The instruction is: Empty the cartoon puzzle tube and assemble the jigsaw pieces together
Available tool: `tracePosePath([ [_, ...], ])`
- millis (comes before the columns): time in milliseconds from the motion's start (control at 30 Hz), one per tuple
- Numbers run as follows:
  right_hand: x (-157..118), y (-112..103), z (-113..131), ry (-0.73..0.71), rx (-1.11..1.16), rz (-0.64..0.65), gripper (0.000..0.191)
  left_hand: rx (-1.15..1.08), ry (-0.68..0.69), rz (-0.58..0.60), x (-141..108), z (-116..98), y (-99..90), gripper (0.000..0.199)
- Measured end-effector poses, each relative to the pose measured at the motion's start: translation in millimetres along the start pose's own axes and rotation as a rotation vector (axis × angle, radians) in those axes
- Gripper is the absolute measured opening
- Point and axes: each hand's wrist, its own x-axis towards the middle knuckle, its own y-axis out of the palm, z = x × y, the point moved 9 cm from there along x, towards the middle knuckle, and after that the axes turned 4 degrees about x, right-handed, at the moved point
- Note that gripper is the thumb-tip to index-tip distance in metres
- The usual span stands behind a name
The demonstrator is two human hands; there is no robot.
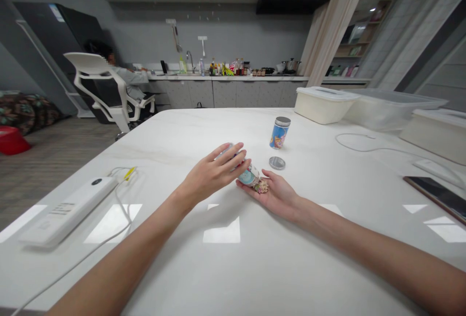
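Note:
In my left hand is a clear jar with a colourful label, gripped from above and tipped steeply towards the right. Its mouth points down at my right hand, which lies palm up and cupped below it. A small heap of beige, pink and green pieces sits in that palm at the jar's mouth; their exact kind is too small to tell. Just beyond my right hand, a round silver lid lies flat on the table. Behind the lid stands a second jar, upright, blue-labelled and capped with a silver lid.
On the white table, a power strip with a cable lies left. A phone, a white cable and lidded plastic boxes are at right. A person sits on a white chair near the counter.

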Motion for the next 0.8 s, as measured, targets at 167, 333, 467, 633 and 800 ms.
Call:
tracePosePath([
  [167,0,-4,0,-0.002,-0.021,-0.045,0.044,-0.028,0.001,0.003,-3,6,-1.7,0.035],
  [333,-1,-6,5,-0.054,-0.097,-0.077,0.037,-0.045,0.015,0.014,-9,8,1.7,0.042],
  [467,0,-7,9,-0.087,-0.197,-0.074,0.028,-0.034,0.004,0.005,-12,14,0.6,0.044],
  [633,-1,-10,21,-0.146,-0.349,-0.123,0.022,0.0,-0.023,0.018,-14,23,-0.3,0.044],
  [800,-1,-6,33,-0.233,-0.602,-0.076,0.02,0.024,0.015,0.065,-16,18,7.0,0.041],
])
